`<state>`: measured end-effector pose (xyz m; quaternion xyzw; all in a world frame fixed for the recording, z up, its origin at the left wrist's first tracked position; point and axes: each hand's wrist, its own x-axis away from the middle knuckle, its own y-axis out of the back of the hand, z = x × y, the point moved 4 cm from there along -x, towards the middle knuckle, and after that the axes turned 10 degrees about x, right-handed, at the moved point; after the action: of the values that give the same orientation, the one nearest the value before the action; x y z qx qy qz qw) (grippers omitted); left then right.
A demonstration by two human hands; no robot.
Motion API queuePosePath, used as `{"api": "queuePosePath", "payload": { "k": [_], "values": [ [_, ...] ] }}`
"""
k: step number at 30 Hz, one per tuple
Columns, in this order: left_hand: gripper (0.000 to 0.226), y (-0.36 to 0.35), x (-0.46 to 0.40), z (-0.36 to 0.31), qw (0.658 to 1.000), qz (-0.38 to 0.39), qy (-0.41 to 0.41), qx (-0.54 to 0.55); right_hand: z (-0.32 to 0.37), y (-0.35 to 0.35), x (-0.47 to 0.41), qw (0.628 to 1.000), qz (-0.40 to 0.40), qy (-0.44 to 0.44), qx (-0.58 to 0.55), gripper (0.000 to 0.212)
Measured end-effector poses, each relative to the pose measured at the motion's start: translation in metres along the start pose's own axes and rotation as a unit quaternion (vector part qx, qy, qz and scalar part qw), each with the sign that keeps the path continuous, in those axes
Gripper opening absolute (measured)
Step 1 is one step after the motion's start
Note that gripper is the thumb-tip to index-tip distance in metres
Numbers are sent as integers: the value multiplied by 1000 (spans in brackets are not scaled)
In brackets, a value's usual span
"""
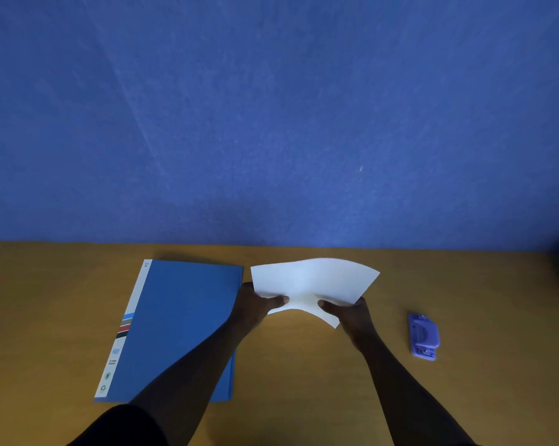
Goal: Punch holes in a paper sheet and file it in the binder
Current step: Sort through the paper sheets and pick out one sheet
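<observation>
— Where did we have the paper sheet (313,281)?

— Lifted off the table (303,381), bowed between us: our left hand (255,304) pinched its near edge, our right hand (349,312) gripped the near right corner.

— And the step?

— Punching hadn't started, we judged. The binder (181,323) lay closed on the left; the hole punch (423,337) sat untouched to the right.

— So next?

— Probably carry one edge over and seat it squarely in the punch's slot.

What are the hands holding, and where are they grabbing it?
Both hold the paper by its near edge: left hand near the left corner, right hand further right.
</observation>
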<state>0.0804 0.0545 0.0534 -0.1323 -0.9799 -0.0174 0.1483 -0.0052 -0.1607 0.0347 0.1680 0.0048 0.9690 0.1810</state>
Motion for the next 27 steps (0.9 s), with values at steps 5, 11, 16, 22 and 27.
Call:
{"api": "queuePosePath", "payload": {
  "k": [5, 11, 16, 22, 27],
  "values": [
    [28, -1, 2, -2, 999, -36, -2, 37, 1, 1, -4, 1000, -19, -5, -14, 41],
    [34, 0, 0, 0, 998, -53, -5, 40, 0, -1, -7, 1000, -8, -7, 9, 41],
    [26, 3, -1, -4, 997, -62, -33, 36, 1, 4, -7, 1000, -8, 5, 21, 34],
    [25, 0, 1, -17, 994, -78, -48, 54, 18, 3, -8, 999, -20, 30, 18, 29],
    [27, 0, -2, -12, 996, -69, -31, 39, 14, 3, -11, 999, -9, 24, 35, 37]
  ]
}}
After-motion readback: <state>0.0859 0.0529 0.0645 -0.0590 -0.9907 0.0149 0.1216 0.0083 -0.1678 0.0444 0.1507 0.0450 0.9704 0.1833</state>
